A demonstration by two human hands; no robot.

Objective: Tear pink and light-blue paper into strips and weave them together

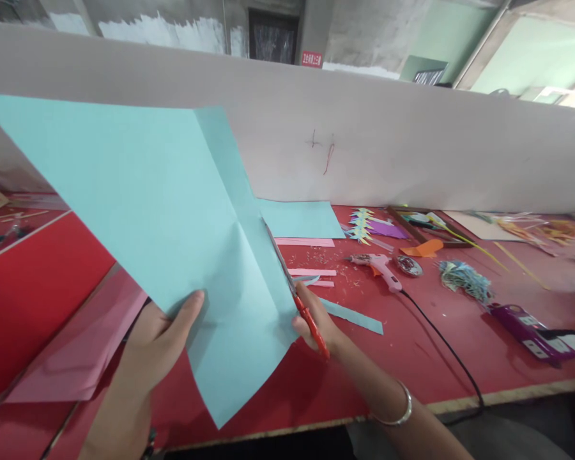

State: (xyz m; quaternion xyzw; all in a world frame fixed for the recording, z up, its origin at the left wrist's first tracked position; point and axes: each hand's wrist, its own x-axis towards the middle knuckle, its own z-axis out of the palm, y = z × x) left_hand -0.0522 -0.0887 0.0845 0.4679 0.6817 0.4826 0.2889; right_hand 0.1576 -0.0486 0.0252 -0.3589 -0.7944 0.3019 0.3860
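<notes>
A large turquoise paper sheet (153,185), creased along its right side, is held up over the red table. My left hand (158,345) grips its lower left edge, thumb on top and the other fingers hidden behind. In my right hand (319,322) is a pair of scissors (311,322) with red handles. Their blades lie along the sheet's right edge, near the crease; how far they are apart is hard to tell. A cut turquoise strip (352,316) lies on the table just right of my right hand.
A pink glue gun (381,268) trails a black cord to the right. Behind it are a small dish (409,266), orange paper (421,248) and a tray (431,227). A purple power strip (531,332) sits at right. Pink sheets (81,351) lie left; a white partition (388,140) stands behind.
</notes>
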